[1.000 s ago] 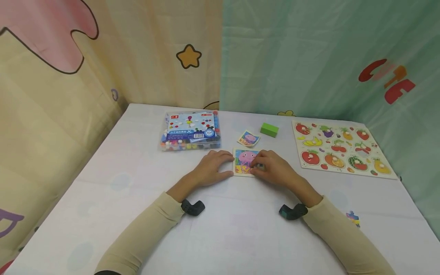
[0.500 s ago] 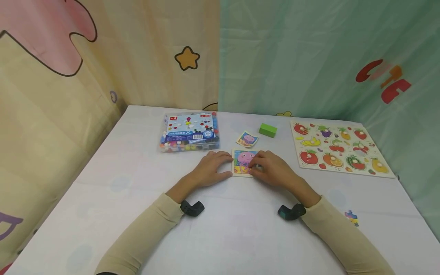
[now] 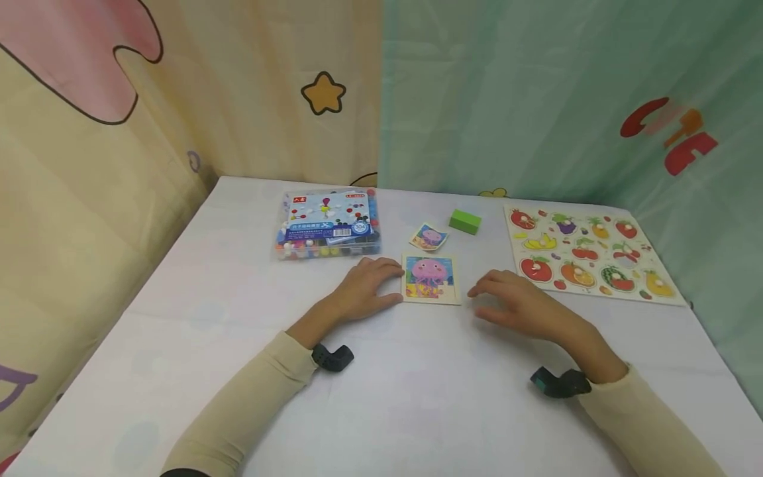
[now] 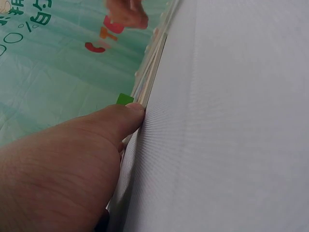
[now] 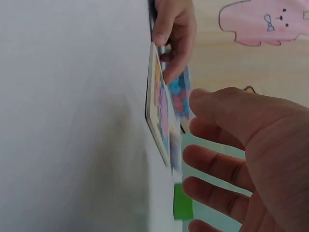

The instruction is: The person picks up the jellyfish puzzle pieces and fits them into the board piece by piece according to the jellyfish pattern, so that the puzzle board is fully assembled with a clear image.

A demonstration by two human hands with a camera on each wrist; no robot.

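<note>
A small square jigsaw puzzle with a pink jellyfish lies in its pale frame on the table. Pale bare backing shows at its lower right. My left hand rests at the puzzle's left edge, thumb by the near corner and fingertips by the upper part. In the left wrist view the thumb touches the frame's edge. To the right of the puzzle, my right hand hovers apart from it, with nothing between its loosely spread fingers. Behind the puzzle lies a jellyfish picture card.
A clear plastic box of colourful beads with a printed label stands at the back left. Near the card sits a green block. Farther right lies a fruit knob puzzle board. Printed curtains hang behind the table.
My right hand has let go at the puzzle and moved right, uncovering its right side. The loose jigsaw piece by the right sleeve is now hidden under that arm. The left hand stays put.
</note>
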